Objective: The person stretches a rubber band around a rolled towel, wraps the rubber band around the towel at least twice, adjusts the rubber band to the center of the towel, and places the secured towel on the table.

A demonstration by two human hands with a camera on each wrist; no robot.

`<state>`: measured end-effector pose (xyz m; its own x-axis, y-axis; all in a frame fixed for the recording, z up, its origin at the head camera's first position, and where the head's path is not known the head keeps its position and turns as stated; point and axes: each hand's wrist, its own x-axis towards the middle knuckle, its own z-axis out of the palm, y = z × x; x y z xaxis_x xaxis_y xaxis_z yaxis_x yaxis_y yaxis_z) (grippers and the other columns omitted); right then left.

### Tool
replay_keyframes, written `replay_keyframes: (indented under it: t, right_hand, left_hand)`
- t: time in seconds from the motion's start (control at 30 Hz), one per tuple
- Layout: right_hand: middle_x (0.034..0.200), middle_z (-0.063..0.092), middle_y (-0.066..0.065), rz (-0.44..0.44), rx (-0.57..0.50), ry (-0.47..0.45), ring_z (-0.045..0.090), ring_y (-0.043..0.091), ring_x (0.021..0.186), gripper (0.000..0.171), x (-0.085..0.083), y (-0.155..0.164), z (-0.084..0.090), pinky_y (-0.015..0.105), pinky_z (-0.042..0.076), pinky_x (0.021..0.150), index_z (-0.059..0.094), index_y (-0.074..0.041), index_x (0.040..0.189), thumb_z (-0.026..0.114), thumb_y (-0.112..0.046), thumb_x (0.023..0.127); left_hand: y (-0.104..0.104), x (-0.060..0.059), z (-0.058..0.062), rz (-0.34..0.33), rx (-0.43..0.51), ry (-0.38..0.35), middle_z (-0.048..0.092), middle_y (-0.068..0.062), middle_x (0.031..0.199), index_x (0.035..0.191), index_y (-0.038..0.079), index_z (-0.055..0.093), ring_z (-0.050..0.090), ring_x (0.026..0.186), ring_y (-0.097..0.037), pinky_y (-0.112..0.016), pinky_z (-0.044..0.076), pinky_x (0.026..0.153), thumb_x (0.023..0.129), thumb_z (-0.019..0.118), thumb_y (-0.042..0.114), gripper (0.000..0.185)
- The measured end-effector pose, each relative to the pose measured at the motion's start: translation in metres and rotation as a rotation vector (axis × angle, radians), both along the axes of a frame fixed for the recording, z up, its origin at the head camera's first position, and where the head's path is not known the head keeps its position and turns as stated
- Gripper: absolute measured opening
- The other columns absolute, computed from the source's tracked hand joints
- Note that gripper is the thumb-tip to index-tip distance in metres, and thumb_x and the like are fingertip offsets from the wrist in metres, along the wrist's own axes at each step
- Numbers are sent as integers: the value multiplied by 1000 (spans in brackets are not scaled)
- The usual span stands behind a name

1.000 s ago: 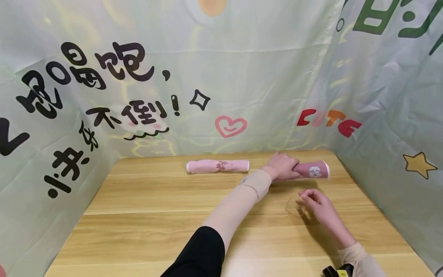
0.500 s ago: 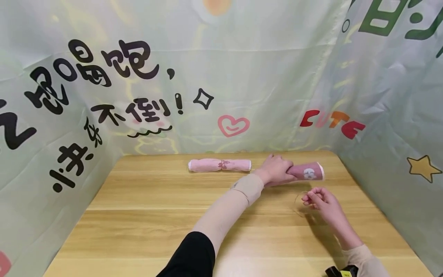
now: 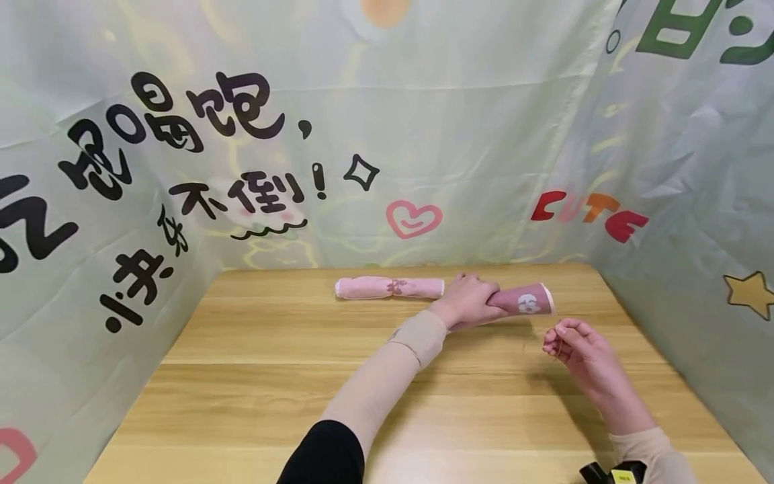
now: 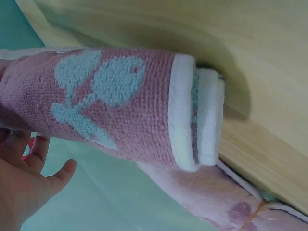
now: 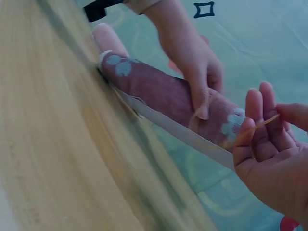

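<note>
The wooden worktop (image 3: 254,376) carries a pale pink rolled towel (image 3: 390,288) just left of the left hand (image 3: 468,300), whose grip is clamped round a darker pink rolled towel (image 3: 525,301). Near it, the right hand (image 3: 580,349) pinches a thin rubber band (image 5: 260,126).

Rolled dusty-pink towel (image 3: 523,302) with pale blue motif and white edging, lying on its side at one o'clock on the tabletop, lengthwise left to right. Thin tan rubber band (image 5: 262,124), stretched, just beside its right end.
</note>
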<state>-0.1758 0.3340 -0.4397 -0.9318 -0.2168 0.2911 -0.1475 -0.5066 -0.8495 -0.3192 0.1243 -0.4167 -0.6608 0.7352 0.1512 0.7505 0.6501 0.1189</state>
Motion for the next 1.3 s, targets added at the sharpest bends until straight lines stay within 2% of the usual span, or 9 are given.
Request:
replay_keyframes:
  t: [0.13,0.33,0.57,0.67,0.77,0.9,1.03,1.13,1.3]
  right_hand:
    - [96,73,11,24,-149,5,72,21,89,37,-2,3,4,29,57,80,62,-2,101,26,5,103]
    - [103,71,20,106,-368,-1,70,30,96,40,-6,8,8,37,57,85,61,6,106,21,6,103]
    - [116,66,26,193,-535,-58,64,37,109,47,-13,14,10,43,53,94,58,11,118,14,2,104]
    - [120,65,26,188,-584,-103,63,37,113,46,-15,14,14,44,53,95,57,10,121,16,2,104]
    - [121,65,24,148,-573,-126,65,35,114,43,-16,9,20,40,56,89,58,8,122,20,6,103]
    - [119,68,18,66,-485,-147,68,29,110,41,-19,-1,25,31,59,78,61,3,122,27,11,100]
    - [116,71,14,8,-413,-174,70,24,106,37,-21,-9,29,27,59,74,64,-1,119,34,8,101]
    - [113,72,13,8,-415,-185,70,24,106,34,-24,-14,31,30,59,77,66,-1,116,36,4,101]
    - [114,71,12,31,-380,-136,68,29,109,33,-30,-23,31,41,57,87,65,-2,115,35,1,103]
  left_hand:
    - [-10,2,-2,26,2,18,67,17,100,107,31,62,54,97,-10,-38,37,98,91,55,58,32]
    - [-26,8,3,62,3,22,68,16,104,110,31,62,57,102,-11,-43,38,103,92,55,58,33]
    - [-45,13,5,107,36,-15,68,13,109,114,32,63,57,108,-14,-49,37,107,92,57,55,32]
    - [-53,14,4,132,45,-21,68,13,113,117,32,63,57,111,-15,-50,36,109,92,57,55,35]
    - [-62,17,2,155,57,-19,68,12,112,118,32,62,57,108,-14,-50,37,107,91,57,55,36]
    - [-73,20,0,177,75,-9,69,10,110,119,31,62,58,103,-14,-47,41,101,91,59,55,37]
    - [-83,23,-2,208,100,-13,69,10,118,123,31,62,59,107,-16,-50,42,102,91,60,53,38]
    - [-92,26,-4,237,132,-21,69,8,121,123,29,62,59,113,-18,-55,39,106,91,62,51,38]
    - [-104,28,-7,275,182,17,70,7,117,118,28,63,61,113,-19,-51,42,104,90,64,49,35]
